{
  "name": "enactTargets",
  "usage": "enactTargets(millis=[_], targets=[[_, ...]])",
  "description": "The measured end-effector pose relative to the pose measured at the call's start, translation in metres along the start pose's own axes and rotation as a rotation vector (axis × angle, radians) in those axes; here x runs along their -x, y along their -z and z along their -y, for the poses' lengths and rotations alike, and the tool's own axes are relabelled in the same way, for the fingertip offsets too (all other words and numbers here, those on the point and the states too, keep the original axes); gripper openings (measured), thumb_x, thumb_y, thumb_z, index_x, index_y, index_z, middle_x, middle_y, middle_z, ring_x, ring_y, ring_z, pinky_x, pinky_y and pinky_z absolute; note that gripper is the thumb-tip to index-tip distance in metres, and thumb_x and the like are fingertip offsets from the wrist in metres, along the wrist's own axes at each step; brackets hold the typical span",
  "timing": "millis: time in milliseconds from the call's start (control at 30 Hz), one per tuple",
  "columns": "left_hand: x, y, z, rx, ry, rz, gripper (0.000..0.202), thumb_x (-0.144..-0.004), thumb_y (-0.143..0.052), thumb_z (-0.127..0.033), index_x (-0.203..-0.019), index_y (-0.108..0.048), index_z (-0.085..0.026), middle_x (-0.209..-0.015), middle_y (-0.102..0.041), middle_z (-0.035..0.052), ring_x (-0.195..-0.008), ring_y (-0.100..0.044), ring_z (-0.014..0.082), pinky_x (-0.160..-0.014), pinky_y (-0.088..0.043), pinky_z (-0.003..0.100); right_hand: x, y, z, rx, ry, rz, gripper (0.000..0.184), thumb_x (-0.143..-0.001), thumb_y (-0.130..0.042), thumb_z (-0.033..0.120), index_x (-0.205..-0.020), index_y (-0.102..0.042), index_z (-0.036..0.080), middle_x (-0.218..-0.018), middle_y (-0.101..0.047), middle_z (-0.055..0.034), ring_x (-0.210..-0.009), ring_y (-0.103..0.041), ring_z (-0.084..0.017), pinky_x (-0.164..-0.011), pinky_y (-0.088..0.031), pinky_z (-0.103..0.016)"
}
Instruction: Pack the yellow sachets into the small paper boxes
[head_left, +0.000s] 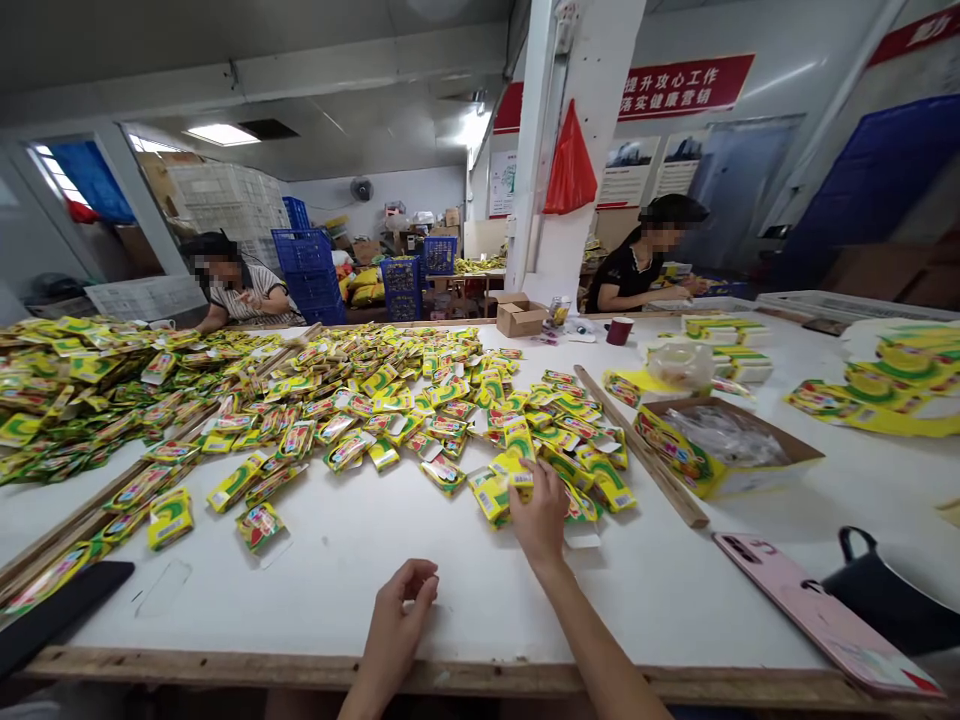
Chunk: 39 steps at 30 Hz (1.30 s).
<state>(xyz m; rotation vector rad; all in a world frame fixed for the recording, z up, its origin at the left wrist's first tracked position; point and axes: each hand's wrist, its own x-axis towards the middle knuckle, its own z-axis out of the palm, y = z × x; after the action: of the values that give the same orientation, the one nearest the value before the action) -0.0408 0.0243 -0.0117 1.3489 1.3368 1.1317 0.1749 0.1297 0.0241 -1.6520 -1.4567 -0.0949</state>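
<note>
My right hand (pixel 541 510) is closed on a small yellow-and-green printed box (pixel 511 468), its thumb and fingers at the near end. More boxes of the same kind lie under and beside it, at the front of a loose pile (pixel 405 390) spread over the white table. My left hand (pixel 401 612) rests near the table's front edge, fingers loosely curled, with a gap between thumb and fingers and nothing visible in it. A few single boxes, such as one yellow box (pixel 171 518), lie to the left of my hands.
Wooden strips (pixel 637 450) flank the pile. On the right are an open carton with clear plastic bags (pixel 724 440), a pink phone (pixel 817 605) and a dark mug (pixel 892 600). A black object (pixel 67 605) lies front left. Two people sit across the table.
</note>
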Motion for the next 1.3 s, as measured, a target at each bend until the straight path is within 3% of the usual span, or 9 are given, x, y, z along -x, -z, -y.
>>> enactTargets(millis=[167,267,367,500,733,833,967,1133,1300], targets=[[-0.003,0.0,-0.004,0.237,-0.028,0.02,0.044,-0.083,-0.058,-0.048,-0.116,-0.052,-0.019,-0.115,-0.061,0.0121,-0.1,-0.063,0.0217,-0.09,-0.049,0.035,0.072,0.016,0.042,-0.117,0.258,0.007,0.035,-0.087,-0.047,0.022,-0.121,-0.056,0.021,-0.131,-0.049,-0.0119,-0.12,-0.044,-0.029,-0.098,-0.032,-0.045],[-0.004,0.002,-0.006,0.366,-0.072,0.009,0.055,-0.08,-0.062,-0.048,-0.124,-0.044,-0.021,-0.128,-0.055,0.0137,-0.114,-0.057,0.0238,-0.095,-0.048,0.036,0.118,0.021,0.071,-0.193,0.377,0.259,0.049,-0.082,-0.051,0.014,-0.13,-0.052,0.025,-0.138,-0.045,-0.0084,-0.123,-0.042,-0.029,-0.099,-0.032,-0.045],[-0.006,0.005,-0.005,0.376,-0.039,-0.092,0.051,-0.078,-0.065,-0.047,-0.117,-0.048,-0.019,-0.118,-0.061,0.0124,-0.11,-0.059,0.0231,-0.093,-0.048,0.033,0.141,0.025,0.087,-0.316,0.422,0.553,0.049,-0.077,-0.05,0.007,-0.123,-0.057,0.023,-0.141,-0.043,-0.0062,-0.128,-0.038,-0.026,-0.105,-0.032,-0.042],[-0.01,0.014,0.0,0.386,0.013,-0.171,0.045,-0.079,-0.064,-0.05,-0.105,-0.051,-0.016,-0.1,-0.067,0.009,-0.093,-0.065,0.0204,-0.083,-0.051,0.031,0.13,0.023,0.078,-0.384,0.314,0.676,0.023,-0.083,-0.051,0.016,-0.099,-0.066,0.023,-0.14,-0.044,-0.0049,-0.129,-0.038,-0.024,-0.106,-0.033,-0.044],[-0.005,0.016,-0.006,0.441,0.036,-0.151,0.058,-0.074,-0.068,-0.049,-0.119,-0.045,-0.021,-0.103,-0.067,0.0074,-0.094,-0.064,0.0199,-0.08,-0.051,0.028,0.08,0.011,0.048,-0.455,0.124,0.472,0.023,-0.085,-0.051,0.024,-0.104,-0.063,0.019,-0.13,-0.051,-0.0124,-0.126,-0.044,-0.027,-0.105,-0.035,-0.047],[0.003,0.01,-0.011,0.515,0.033,-0.085,0.066,-0.077,-0.066,-0.046,-0.127,-0.028,-0.027,-0.097,-0.067,0.0061,-0.085,-0.066,0.0189,-0.073,-0.051,0.029,0.085,0.017,0.056,-0.684,0.044,0.561,0.025,-0.089,-0.05,0.027,-0.112,-0.055,0.019,-0.114,-0.061,-0.01,-0.107,-0.059,-0.022,-0.093,-0.046,-0.037],[0.01,0.013,-0.013,0.484,0.033,0.06,0.051,-0.083,-0.062,-0.04,-0.122,-0.032,-0.027,-0.102,-0.065,0.0066,-0.084,-0.064,0.0158,-0.072,-0.049,0.025,0.102,0.023,0.064,-0.895,-0.108,0.644,0.024,-0.092,-0.049,0.032,-0.111,-0.052,0.018,-0.098,-0.066,-0.0078,-0.089,-0.064,-0.019,-0.079,-0.05,-0.029],[0.006,0.03,-0.011,0.426,0.039,0.182,0.037,-0.084,-0.06,-0.038,-0.111,-0.041,-0.023,-0.093,-0.064,0.0037,-0.076,-0.06,0.0131,-0.067,-0.047,0.023,0.1,0.02,0.064,-0.887,-0.066,0.741,0.021,-0.092,-0.049,0.032,-0.103,-0.06,0.018,-0.094,-0.066,-0.0062,-0.087,-0.062,-0.018,-0.079,-0.048,-0.029],[-0.007,0.034,-0.007,0.316,-0.041,0.088,0.023,-0.084,-0.061,-0.037,-0.088,-0.051,-0.017,-0.083,-0.06,0.0015,-0.081,-0.057,0.0129,-0.074,-0.046,0.023,0.09,0.009,0.071,-0.788,-0.029,0.712,0.021,-0.091,-0.047,0.031,-0.083,-0.06,0.017,-0.082,-0.063,-0.0043,-0.08,-0.058,-0.018,-0.074,-0.045,-0.028]])
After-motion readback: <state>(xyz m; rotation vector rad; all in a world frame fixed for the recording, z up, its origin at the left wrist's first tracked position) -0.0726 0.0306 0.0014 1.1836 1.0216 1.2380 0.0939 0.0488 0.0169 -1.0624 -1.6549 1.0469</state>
